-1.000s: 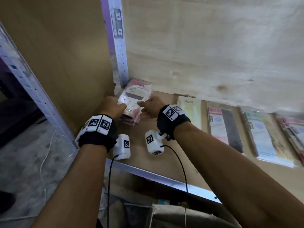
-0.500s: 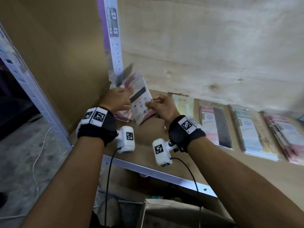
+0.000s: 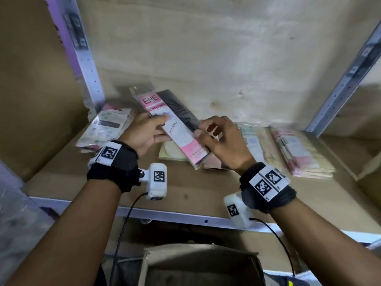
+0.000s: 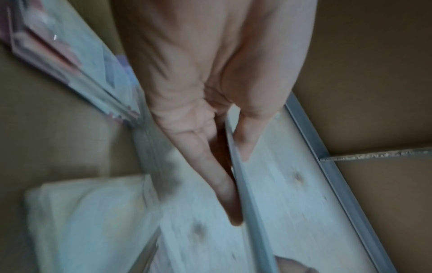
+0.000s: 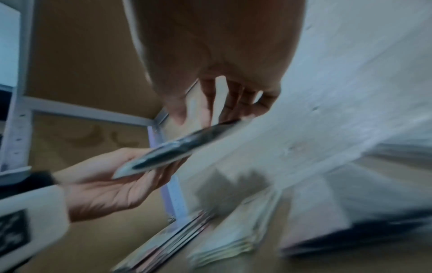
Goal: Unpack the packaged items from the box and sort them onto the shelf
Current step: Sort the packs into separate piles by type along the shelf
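A long flat pack (image 3: 175, 120), pink and white on one side with black fabric showing on the other, is tilted above the wooden shelf (image 3: 185, 188). My left hand (image 3: 153, 129) pinches its left edge, thumb on top and fingers underneath. My right hand (image 3: 206, 132) pinches its right edge with thumb and fingertips. The left wrist view shows the pack (image 4: 243, 184) edge-on between thumb and straight fingers (image 4: 217, 177). From the right wrist, the pack (image 5: 175, 149) also appears edge-on, with the left hand (image 5: 112, 184) under it. The open cardboard box (image 3: 202, 263) sits below the shelf.
Piles of similar packs lie along the shelf: one at the far left (image 3: 105, 129), a pale yellow-green one (image 3: 171, 153) under the held pack, and two more on the right (image 3: 255, 145) (image 3: 301, 155). Metal uprights (image 3: 86, 65) (image 3: 342, 83) and a plywood back wall bound the bay.
Both hands left the far-left pile, lifted one pack and carried it rightward. It now shows its pink and black face above the middle piles.
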